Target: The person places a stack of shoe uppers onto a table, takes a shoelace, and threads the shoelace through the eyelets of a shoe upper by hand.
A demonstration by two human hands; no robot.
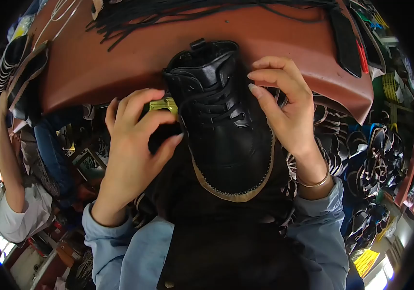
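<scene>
A black lace-up boot (226, 140) with a tan, stitched sole edge rests in front of me, its toe pointing toward my body. Black laces (216, 104) run crosswise up its front. To the left of the boot is my left hand (137, 137), fingers curved and apart, with nothing visible between thumb and fingers. A yellow-green object (164, 105) shows just behind its fingertips. My right hand (287, 104) is held at the boot's right side, its fingers spread and holding nothing.
A reddish-brown table (134, 53) carries a bundle of black laces (168, 17) along its far side. Black uppers (376, 150) are piled at the right. At the left another person (21, 208) in a white top reaches toward a black boot (25, 92).
</scene>
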